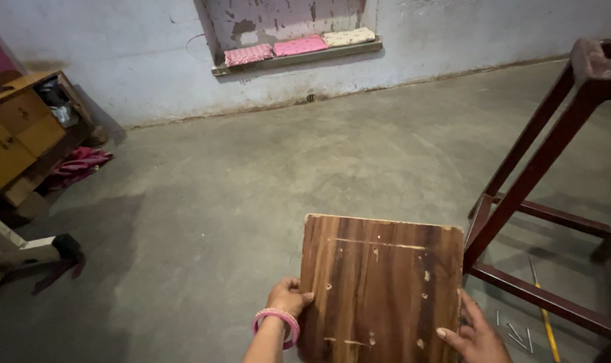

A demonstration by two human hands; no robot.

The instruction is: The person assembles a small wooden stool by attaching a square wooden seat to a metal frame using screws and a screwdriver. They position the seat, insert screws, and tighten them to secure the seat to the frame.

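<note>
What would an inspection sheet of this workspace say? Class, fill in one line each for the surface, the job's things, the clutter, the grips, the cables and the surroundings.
Surface: bare grey concrete floor, dusty, with a darker patch at left.
Job's things: brown wooden board, squarish, with small holes and scratch lines, held up above the floor.
Clutter: loose nails and a yellow-handled tool on the floor by the dark red wooden frame.
Grips: left hand, pink bangle at the wrist, holds the board's left edge; right hand holds its right edge.
Cables: nothing seen.
Surroundings: peeling wall, ledge with folded cloths, yellow cabinet, pink cloth on the floor.
</note>
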